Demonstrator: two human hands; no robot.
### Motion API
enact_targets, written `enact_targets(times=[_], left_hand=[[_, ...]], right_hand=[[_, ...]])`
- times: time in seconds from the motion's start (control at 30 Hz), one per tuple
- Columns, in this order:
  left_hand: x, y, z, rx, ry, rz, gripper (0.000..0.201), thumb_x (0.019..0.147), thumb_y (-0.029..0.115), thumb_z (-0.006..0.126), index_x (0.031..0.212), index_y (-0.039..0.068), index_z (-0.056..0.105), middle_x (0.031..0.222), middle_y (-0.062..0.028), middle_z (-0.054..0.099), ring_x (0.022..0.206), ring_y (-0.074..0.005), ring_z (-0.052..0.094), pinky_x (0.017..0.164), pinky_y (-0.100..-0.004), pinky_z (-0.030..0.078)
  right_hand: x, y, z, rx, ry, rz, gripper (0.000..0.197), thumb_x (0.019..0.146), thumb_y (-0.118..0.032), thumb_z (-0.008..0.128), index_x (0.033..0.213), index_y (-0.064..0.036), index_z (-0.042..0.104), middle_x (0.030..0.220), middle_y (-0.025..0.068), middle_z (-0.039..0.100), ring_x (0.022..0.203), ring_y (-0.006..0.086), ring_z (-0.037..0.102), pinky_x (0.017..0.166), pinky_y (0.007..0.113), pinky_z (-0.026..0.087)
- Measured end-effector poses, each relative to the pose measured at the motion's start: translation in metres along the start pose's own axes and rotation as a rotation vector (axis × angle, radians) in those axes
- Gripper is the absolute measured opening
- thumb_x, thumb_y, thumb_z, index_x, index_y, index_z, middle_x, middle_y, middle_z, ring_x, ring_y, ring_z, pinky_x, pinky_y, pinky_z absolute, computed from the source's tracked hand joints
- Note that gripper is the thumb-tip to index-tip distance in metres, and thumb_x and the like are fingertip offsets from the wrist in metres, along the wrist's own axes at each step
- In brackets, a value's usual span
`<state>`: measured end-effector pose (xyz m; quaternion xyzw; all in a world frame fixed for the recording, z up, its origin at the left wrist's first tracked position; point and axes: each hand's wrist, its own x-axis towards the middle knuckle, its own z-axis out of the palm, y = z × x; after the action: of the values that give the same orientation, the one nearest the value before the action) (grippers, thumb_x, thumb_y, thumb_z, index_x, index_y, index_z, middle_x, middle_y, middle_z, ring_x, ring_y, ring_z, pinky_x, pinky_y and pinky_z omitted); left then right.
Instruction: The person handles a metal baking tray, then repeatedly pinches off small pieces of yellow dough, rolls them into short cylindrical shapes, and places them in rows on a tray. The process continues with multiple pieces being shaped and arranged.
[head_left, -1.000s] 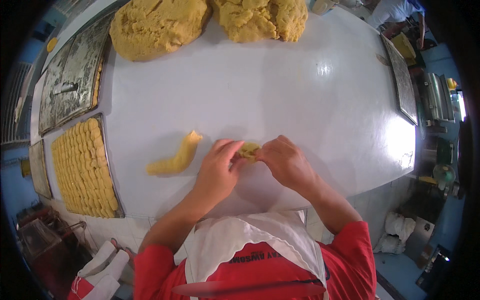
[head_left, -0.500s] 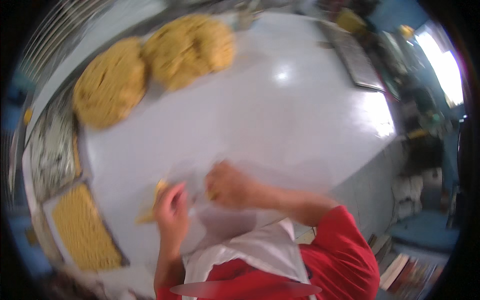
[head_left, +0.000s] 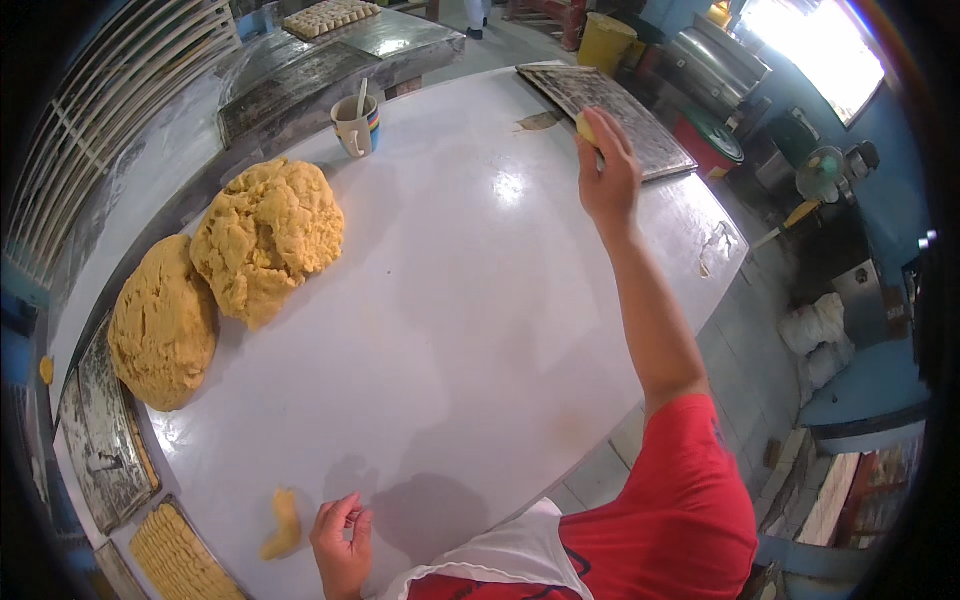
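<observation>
**Yellow dough piece held at far tray; second piece on table**

Yellow dough piece (head_left: 584, 127) sits in the right hand (head_left: 607, 172), upper centre-right of frame. Fingers closed around it; only a small part of the dough shows past the fingertips. Right arm is extended fully from lower right of frame up to the hand. Hand w/ dough is at the near edge of a dark metal baking tray (head_left: 640, 125), which lies at the top right corner of the white table (head_left: 480, 330). Contact between dough and tray: cannot tell.

Left hand (head_left: 343, 540) is at bottom centre-left, low over the table, fingers loosely curled, holding nothing. Just left of it, apart from the fingers, lies a small elongated dough strip (head_left: 283, 524) on the table surface.

Other items:
- Two large dough mounds, left of frame: one (head_left: 268, 238) upper, one (head_left: 162, 322) lower left, touching each other.
- Cup (head_left: 355, 125) w/ a spoon standing in it, top centre-left, on the table near its far edge.
- Tray of shaped dough pieces (head_left: 180, 555), bottom left corner, filled in rows.
- Worn empty tray (head_left: 100, 440), left edge, just above the filled one.
- Another tray w/ pale pieces (head_left: 330, 15), top of frame, on a separate surface.
- Red shirt and white apron, bottom right.
</observation>
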<state>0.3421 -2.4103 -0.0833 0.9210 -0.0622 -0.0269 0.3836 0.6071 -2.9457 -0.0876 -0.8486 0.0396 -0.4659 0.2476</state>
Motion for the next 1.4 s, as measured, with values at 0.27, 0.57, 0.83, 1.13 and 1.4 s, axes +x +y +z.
enact_targets(times=[0.27, 0.57, 0.83, 1.13, 1.4], left_hand=[[0.005, 0.019, -0.003, 0.093, 0.038, -0.008, 0.029, 0.086, -0.003, 0.072, 0.114, -0.002, 0.071, 0.096, -0.0137, 0.068, 0.082, -0.0246, 0.067, 0.074, -0.0344, 0.055], [0.004, 0.013, -0.013, 0.252, -0.064, 0.034, 0.031, 0.099, 0.017, 0.066, 0.124, -0.002, 0.069, 0.113, -0.0194, 0.070, 0.102, -0.0390, 0.068, 0.093, -0.0431, 0.056], [-0.005, -0.007, -0.026, 0.237, -0.054, 0.031, 0.029, 0.099, 0.012, 0.063, 0.123, -0.003, 0.068, 0.113, -0.0208, 0.070, 0.104, -0.0338, 0.068, 0.094, -0.0409, 0.055], [0.004, -0.015, -0.036, 0.396, -0.085, 0.098, 0.030, 0.101, 0.017, 0.061, 0.122, -0.003, 0.069, 0.114, -0.0230, 0.069, 0.110, -0.0399, 0.065, 0.100, -0.0446, 0.051], [-0.001, -0.018, -0.042, 0.333, -0.005, -0.061, 0.029, 0.101, 0.016, 0.062, 0.121, -0.003, 0.069, 0.112, -0.0240, 0.069, 0.102, -0.0386, 0.067, 0.091, -0.0431, 0.054]], right_hand=[[-0.052, 0.079, 0.036, -0.120, -0.393, 0.467, 0.057, 0.085, -0.028, 0.083, 0.139, -0.0171, 0.067, 0.144, 0.0168, 0.061, 0.134, 0.0365, 0.056, 0.111, 0.047, 0.047], [-0.025, 0.098, 0.076, -0.219, -0.512, 0.156, 0.035, 0.092, -0.024, 0.068, 0.126, -0.0166, 0.075, 0.130, 0.0177, 0.069, 0.119, 0.0400, 0.063, 0.103, 0.049, 0.050], [-0.003, 0.102, 0.084, -0.339, -0.522, 0.354, 0.045, 0.093, -0.014, 0.065, 0.138, -0.0192, 0.067, 0.154, 0.0171, 0.052, 0.133, 0.0391, 0.056, 0.111, 0.047, 0.046], [0.010, 0.133, 0.085, -0.246, -0.724, 0.070, 0.048, 0.095, -0.009, 0.064, 0.142, -0.0187, 0.063, 0.131, 0.0173, 0.064, 0.124, 0.0406, 0.060, 0.104, 0.048, 0.050], [0.017, 0.138, 0.078, -0.266, -0.424, 0.298, 0.050, 0.094, -0.030, 0.075, 0.141, -0.0165, 0.064, 0.125, 0.0167, 0.070, 0.119, 0.0391, 0.064, 0.102, 0.048, 0.050]])
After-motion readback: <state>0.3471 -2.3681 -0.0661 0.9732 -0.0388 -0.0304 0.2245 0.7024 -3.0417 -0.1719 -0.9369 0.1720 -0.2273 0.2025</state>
